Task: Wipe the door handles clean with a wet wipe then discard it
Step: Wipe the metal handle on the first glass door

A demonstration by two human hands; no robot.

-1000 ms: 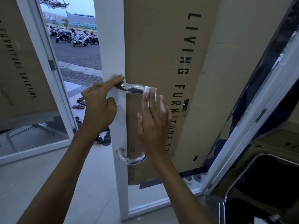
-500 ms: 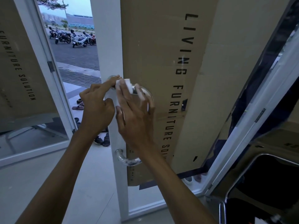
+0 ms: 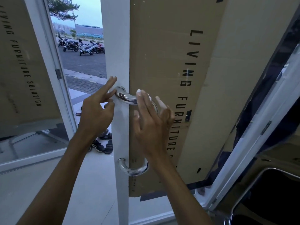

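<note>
At the white door frame [image 3: 120, 46], chrome door handle [image 3: 128, 99] curves out from its upper mount. Right hand [image 3: 151, 120] presses the wet wipe [image 3: 150, 98] against the handle's bend, fingers straight; only a white edge shows past the fingertips. Left hand [image 3: 95, 111] is relaxed, fingers extended, fingertips touching the frame beside the upper mount, grasping nothing. Cardboard [image 3: 162, 62] covers the door panel.

left hand [image 3: 95, 109]: raised, index + middle fingers straight, pointing up-right, other fingers loosely curled, holds nothing | right hand [image 3: 151, 116]: back toward camera, fingers straight and spread, pointing up | both forearms: bare, reaching up from bottom of view, converging toward centre, hands near each other, apart
</note>
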